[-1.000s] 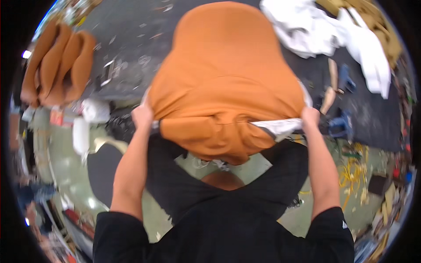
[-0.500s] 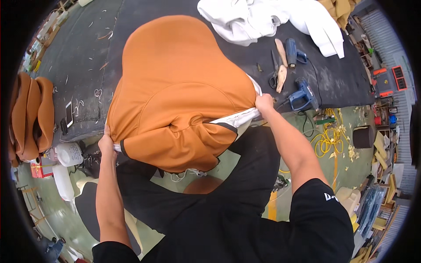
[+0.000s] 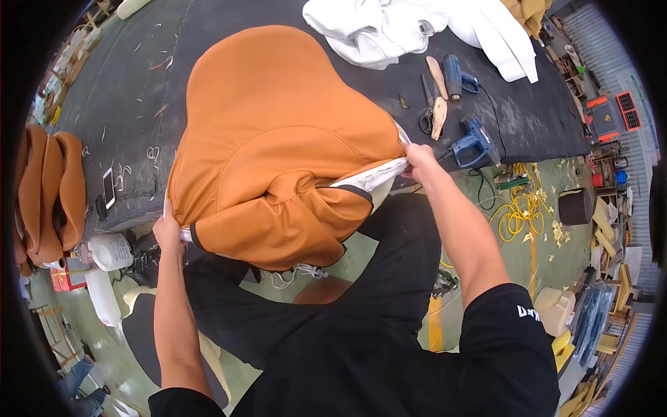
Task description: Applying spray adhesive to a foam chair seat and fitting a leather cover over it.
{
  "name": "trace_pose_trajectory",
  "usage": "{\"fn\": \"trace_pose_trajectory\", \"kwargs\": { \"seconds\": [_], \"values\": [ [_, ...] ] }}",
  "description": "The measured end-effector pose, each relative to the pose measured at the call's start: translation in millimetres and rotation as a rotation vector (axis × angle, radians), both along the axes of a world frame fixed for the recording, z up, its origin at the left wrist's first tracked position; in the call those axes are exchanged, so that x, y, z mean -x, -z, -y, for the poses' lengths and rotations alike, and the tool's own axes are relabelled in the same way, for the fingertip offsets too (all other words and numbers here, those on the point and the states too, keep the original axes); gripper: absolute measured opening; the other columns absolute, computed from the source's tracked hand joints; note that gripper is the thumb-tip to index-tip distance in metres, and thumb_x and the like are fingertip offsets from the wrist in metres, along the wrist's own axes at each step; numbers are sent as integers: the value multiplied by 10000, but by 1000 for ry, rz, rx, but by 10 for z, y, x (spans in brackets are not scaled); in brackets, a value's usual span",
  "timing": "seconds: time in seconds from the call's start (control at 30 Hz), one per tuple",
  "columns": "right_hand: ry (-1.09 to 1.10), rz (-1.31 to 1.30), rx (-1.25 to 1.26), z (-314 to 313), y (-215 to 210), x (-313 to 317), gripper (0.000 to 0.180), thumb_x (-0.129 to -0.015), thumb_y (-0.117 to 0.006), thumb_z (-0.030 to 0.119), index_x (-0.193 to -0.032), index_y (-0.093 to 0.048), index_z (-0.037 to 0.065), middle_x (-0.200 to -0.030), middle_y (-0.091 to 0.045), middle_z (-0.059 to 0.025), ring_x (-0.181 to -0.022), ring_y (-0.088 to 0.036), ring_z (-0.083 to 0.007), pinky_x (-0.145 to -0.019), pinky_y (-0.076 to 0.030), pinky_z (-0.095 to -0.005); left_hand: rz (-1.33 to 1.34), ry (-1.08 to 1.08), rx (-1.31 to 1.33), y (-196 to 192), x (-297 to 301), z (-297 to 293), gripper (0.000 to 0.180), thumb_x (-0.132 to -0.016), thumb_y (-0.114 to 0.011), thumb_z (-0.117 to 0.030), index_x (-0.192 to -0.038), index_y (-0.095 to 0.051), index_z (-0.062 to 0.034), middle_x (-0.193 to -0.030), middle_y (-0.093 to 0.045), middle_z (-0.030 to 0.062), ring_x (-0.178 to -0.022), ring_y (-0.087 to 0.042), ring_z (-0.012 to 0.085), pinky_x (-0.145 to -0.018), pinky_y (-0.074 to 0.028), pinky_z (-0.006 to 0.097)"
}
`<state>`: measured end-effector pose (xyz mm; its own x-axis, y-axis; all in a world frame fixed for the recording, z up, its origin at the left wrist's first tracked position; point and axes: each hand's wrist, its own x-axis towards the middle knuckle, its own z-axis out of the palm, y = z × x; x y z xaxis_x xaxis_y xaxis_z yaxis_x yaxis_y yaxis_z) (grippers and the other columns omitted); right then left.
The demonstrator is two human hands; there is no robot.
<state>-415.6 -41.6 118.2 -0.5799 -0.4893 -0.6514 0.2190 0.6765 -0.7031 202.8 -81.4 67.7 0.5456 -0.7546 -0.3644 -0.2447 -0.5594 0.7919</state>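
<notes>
A tan-orange leather-like chair cover (image 3: pixel 278 104) lies over a rounded, shaped form on the dark table, its near part bunched and hanging over the table edge. My left hand (image 3: pixel 168 231) is closed on the cover's lower left edge, where a white strip and dark trim show. On the right, my right hand (image 3: pixel 418 161) pinches the white lining edge (image 3: pixel 379 177) of the same cover and holds it taut. White strings (image 3: pixel 299 276) dangle below the bunched front. What fills the cover is mostly hidden.
Right of the cover lie scissors (image 3: pixel 426 115), wooden-handled tools (image 3: pixel 439 118) and two blue heat guns (image 3: pixel 476 142). White fabric (image 3: pixel 375 31) is heaped at the back. A phone (image 3: pixel 109 187) rests at left, near stacked brown curved pieces (image 3: pixel 52 194). Yellow cable (image 3: pixel 517 215) coils on the floor.
Both hands keep their grip on the cover's edges. The right hand shifts slightly, and the white lining edge looks a little more stretched. The whole view has moved slightly.
</notes>
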Motion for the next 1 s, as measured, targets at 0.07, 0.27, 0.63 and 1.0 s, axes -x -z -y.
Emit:
{"fn": "trace_pose_trajectory", "kwargs": {
  "seconds": [0.07,0.27,0.63,1.0],
  "values": [
    [277,323,211,50,96,63,325,-1070,-588,176,-1345,-600,4,-1301,-683,-194,-1183,-694,-398,-950,-600,-618,9,-1,-38,69,-49,17,663,-1025,-665,-579,-1019,-754,78,-909,-722,133,-717,-652,214,-581,-504,425],
    [422,723,480,-80,617,314,368,-1098,-445,156,-1386,-595,-16,-1389,-658,-214,-1270,-660,-369,-1095,-516,-631,-41,-78,-41,192,13,102,657,-1023,-678,-560,-1041,-748,93,-983,-733,149,-757,-675,237,-637,-543,444],
    [-242,-686,-274,-279,878,55,557,-1058,-594,423,-1155,-736,-107,-1258,-687,-365,-1247,-649,-500,-1065,-509,-539,-120,-183,59,525,-196,106,671,-1014,-720,-533,-1069,-745,135,-1086,-739,158,-896,-671,222,-802,-554,418],
    [-108,-351,-28,-290,1535,664,654,-1044,-638,453,-1204,-682,-180,-1117,-746,-230,-903,-684,-260,-751,-521,-472,9,-134,14,62,172,41,657,-999,-706,-528,-1143,-762,110,-1122,-777,236,-1062,-724,290,-962,-525,410]
  ]
}}
